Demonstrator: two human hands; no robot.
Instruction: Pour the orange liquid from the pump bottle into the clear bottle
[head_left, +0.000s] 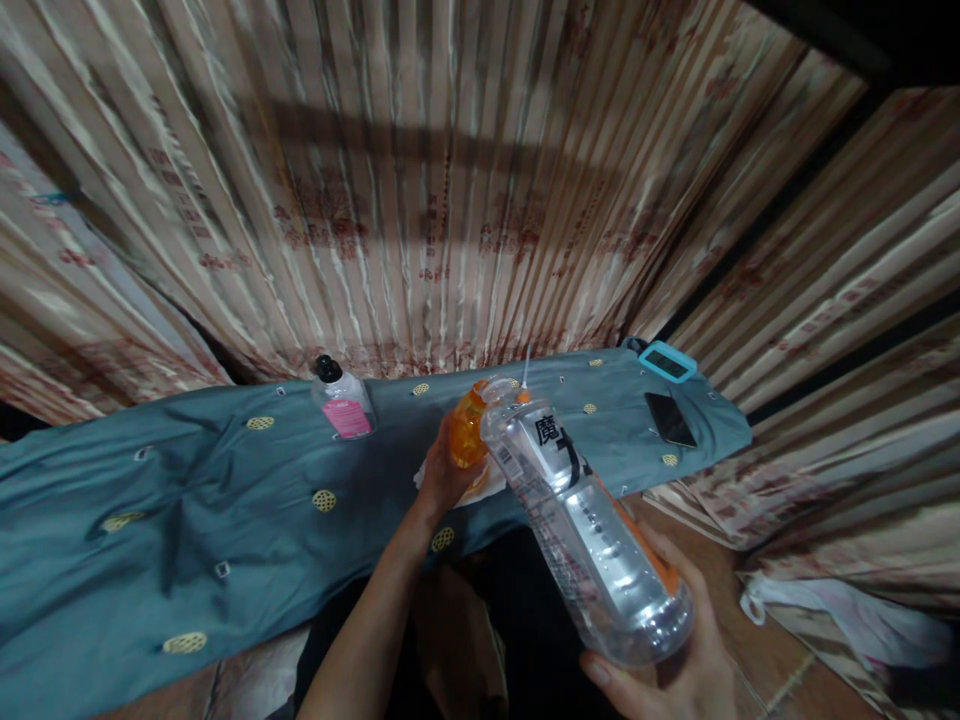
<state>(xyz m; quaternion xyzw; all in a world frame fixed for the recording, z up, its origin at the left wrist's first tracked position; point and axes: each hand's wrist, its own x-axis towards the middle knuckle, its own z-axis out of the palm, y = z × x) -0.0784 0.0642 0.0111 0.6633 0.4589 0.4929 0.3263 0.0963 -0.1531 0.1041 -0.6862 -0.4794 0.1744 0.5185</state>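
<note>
Head view: a large clear bottle (592,530) is held in the right hand (675,650), the fingers wrapped around its base at the lower right. Its long axis is tilted, running up and to the left, so that its mouth end lies just beside a small orange bottle (469,430). The orange bottle is gripped by the left hand (442,475), fingers closed around its lower body, above a white cloth (480,490) on the blue-covered surface (187,500). The two bottle tops are seen almost touching; whether they actually meet cannot be told. The left hand is nearer the meeting point, while the right hand is well back at the far end of the clear bottle. A pink-labelled bottle (345,400) stands further left, and a phone (670,418) and a blue-framed device (667,362) lie to the right.
</note>
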